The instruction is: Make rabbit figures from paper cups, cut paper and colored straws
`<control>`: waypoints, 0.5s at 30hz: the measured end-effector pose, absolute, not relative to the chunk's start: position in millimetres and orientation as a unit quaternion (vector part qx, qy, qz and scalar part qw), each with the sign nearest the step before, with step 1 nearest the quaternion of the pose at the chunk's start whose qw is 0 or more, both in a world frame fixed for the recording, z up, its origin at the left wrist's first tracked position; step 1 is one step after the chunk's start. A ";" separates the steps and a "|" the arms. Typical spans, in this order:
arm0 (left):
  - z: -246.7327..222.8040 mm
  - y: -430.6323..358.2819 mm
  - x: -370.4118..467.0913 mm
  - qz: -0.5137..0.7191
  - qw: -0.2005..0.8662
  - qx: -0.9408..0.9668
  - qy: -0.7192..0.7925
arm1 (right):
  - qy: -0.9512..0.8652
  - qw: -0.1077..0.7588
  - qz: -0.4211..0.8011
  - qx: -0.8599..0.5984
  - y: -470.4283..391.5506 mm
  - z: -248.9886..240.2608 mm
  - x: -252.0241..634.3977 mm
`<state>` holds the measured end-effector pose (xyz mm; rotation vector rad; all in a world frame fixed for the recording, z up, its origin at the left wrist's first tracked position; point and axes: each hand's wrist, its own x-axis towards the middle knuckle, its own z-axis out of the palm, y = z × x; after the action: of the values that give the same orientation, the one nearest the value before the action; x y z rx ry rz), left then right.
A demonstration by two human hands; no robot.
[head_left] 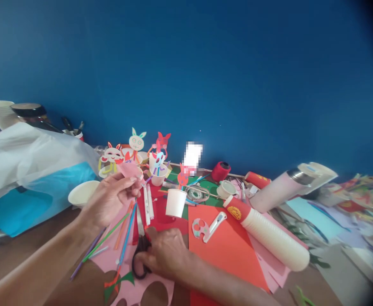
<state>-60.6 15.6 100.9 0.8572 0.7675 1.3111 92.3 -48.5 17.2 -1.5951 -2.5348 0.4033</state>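
Note:
A small piece of pink paper is pinched in my left hand, raised over the left middle of the table. My right hand is closed around the black handles of the scissors, whose blades point away from me over red and pink paper. Just beyond my right hand stands a white paper cup with a red paper figure rising from it. Two white markers lie between my hands.
Orange paper bears a cutter. A cup stack and a bottle lie at right. Paper figures in cups stand at the back. Straws and a plastic bag are at left.

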 end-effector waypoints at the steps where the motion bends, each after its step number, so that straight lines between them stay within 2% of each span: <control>1: 99.1 16.2 -59.4 0.569 0.661 0.351 0.341 | -0.836 0.043 0.126 -0.532 -49.7 16.0 90.3; 5: 91.9 18.4 -58.0 0.547 0.702 0.279 0.360 | -0.843 0.004 0.090 -0.530 -48.0 18.4 89.8; 15: 81.4 17.3 -49.7 0.556 0.697 0.273 0.361 | -0.867 -0.017 0.026 -0.497 -54.8 19.1 89.1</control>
<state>-49.7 17.3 81.4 0.6098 0.8058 1.2403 89.1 -54.8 19.1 -1.5793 -2.7537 0.0831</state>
